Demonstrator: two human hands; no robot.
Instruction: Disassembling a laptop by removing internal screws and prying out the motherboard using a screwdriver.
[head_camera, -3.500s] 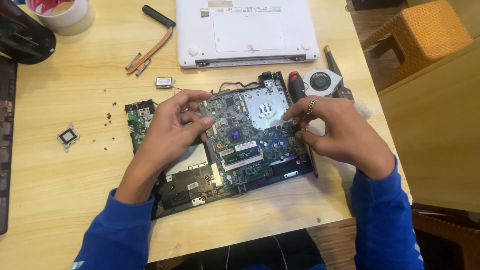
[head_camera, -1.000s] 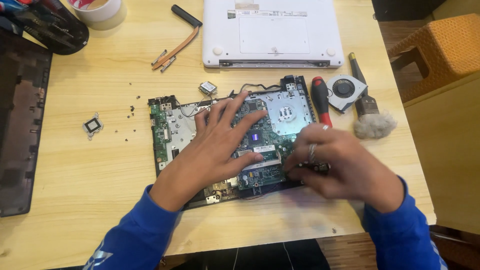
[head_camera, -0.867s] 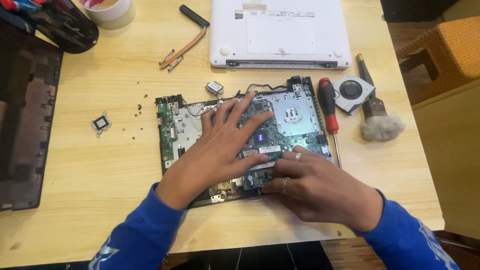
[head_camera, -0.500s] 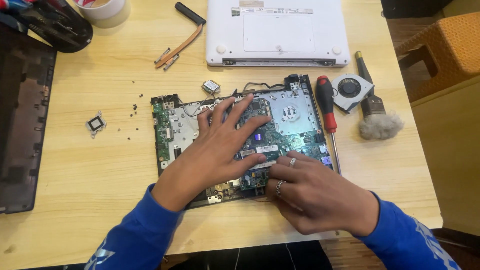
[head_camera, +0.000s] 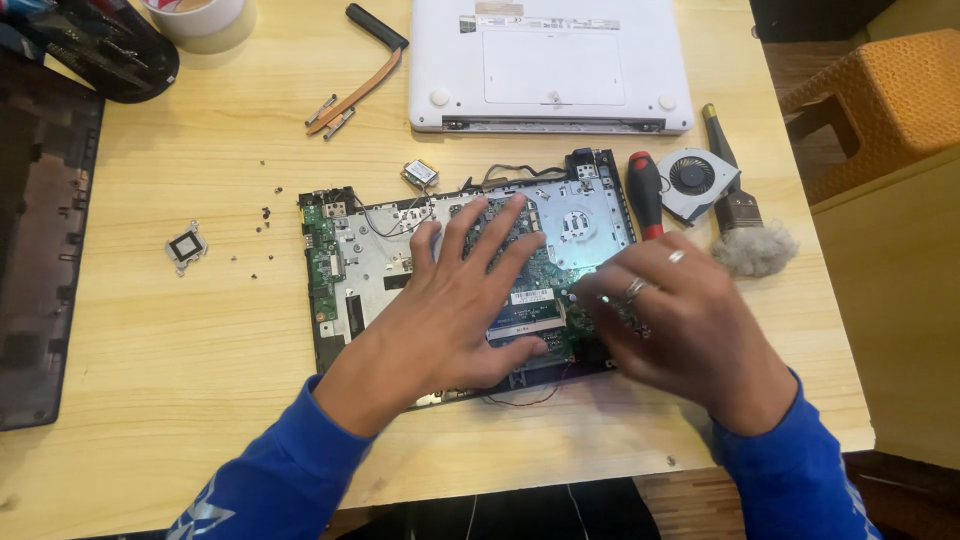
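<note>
An opened laptop base with its green motherboard lies on the wooden table. My left hand rests flat on the board's middle, fingers spread, holding nothing. My right hand, blurred and wearing rings, presses its fingertips on the board's lower right part; whether it pinches anything is hidden. A memory module shows between the two hands.
A white laptop cover lies at the back. A red-handled screwdriver, a fan and a brush sit right of the board. A copper heat pipe, small chip bracket, loose screws, tape roll and a dark panel lie left.
My right hand has moved from the board's lower middle to its right side. My left hand stays spread on the board.
</note>
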